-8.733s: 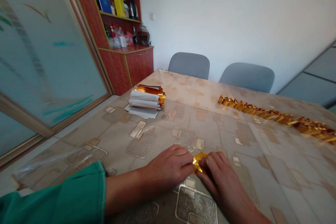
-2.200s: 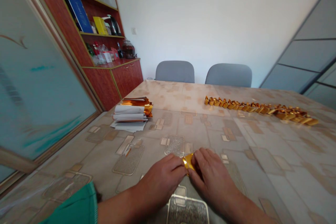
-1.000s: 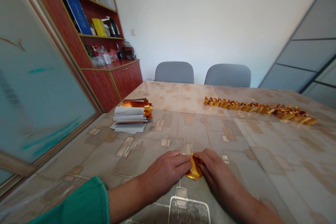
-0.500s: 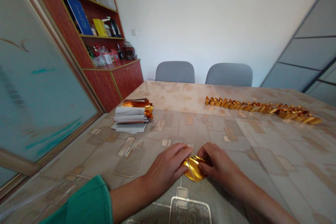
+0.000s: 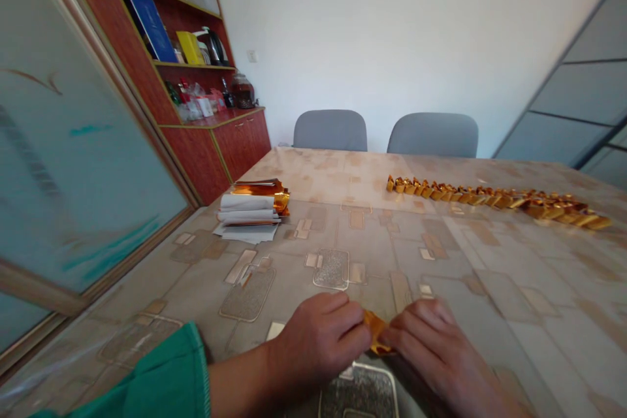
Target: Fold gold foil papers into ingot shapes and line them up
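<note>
Between my two hands, near the front of the table, is a piece of gold foil paper [image 5: 378,332], mostly covered by my fingers. My left hand [image 5: 323,334], with a green sleeve behind the wrist, pinches its left end with curled fingers. Its right end is gripped by my right hand [image 5: 431,346], whose fingers bend down over it. Only a small folded strip shows in the gap between the hands. On the far right of the table lies a long row of folded gold foil pieces [image 5: 490,197].
A stack of white-backed gold paper sheets [image 5: 249,212] lies at the left on the patterned tablecloth [image 5: 313,313]. Two grey chairs [image 5: 330,130] stand beyond the table. A red-brown cabinet [image 5: 245,140] and a frosted sliding door [image 5: 88,163] are on the left.
Both hands have come lower and nearer to me with the gold foil paper. Less of the paper shows, and the fingers now close over its ends. The view has shifted slightly.
</note>
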Demonstrator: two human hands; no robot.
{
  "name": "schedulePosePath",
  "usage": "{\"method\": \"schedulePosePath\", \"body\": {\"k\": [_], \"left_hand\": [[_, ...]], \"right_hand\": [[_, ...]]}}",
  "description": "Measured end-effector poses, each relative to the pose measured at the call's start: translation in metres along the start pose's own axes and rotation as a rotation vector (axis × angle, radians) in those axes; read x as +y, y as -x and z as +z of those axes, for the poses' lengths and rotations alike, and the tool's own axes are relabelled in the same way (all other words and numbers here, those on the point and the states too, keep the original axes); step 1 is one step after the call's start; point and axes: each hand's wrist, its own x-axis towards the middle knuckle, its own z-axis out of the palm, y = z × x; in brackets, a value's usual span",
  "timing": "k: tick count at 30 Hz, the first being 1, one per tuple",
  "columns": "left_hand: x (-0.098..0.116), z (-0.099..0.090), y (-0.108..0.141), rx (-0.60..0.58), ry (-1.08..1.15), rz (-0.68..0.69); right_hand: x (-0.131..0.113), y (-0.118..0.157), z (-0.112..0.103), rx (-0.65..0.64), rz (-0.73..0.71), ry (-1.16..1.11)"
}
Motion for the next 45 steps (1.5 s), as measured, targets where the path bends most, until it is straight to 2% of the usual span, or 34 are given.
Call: {"method": "schedulePosePath", "body": {"k": [6, 10, 15, 19, 22, 25, 29, 34, 45], "left_hand": [[0.002, 0.005, 0.011, -0.128, 0.026, -0.008], [0.003, -0.004, 0.020, -0.210, 0.141, -0.054], [0.002, -0.013, 0.022, -0.267, 0.253, -0.082], [0.001, -0.016, 0.022, -0.276, 0.342, -0.133], [0.001, -0.020, 0.023, -0.302, 0.415, -0.217], [0.001, -0.025, 0.021, -0.324, 0.426, -0.244], [0.003, -0.030, 0.016, -0.376, 0.356, -0.205], [0.006, -0.030, 0.011, -0.416, 0.266, -0.099], [0.006, -0.022, 0.015, -0.316, 0.184, -0.017]], "right_hand": [[0.000, 0.007, 0.011, -0.162, 0.089, -0.085], [0.002, 0.002, 0.003, -0.270, 0.174, -0.180], [0.009, -0.012, -0.011, -0.332, 0.174, -0.273], [0.020, -0.021, -0.011, -0.319, 0.212, -0.377], [0.026, -0.025, -0.005, -0.304, 0.292, -0.412], [0.029, -0.026, 0.002, -0.265, 0.331, -0.400], [0.028, -0.026, 0.009, -0.205, 0.359, -0.323], [0.024, -0.025, 0.012, -0.196, 0.408, -0.288], [0.024, -0.020, 0.019, -0.176, 0.375, -0.164]]}}
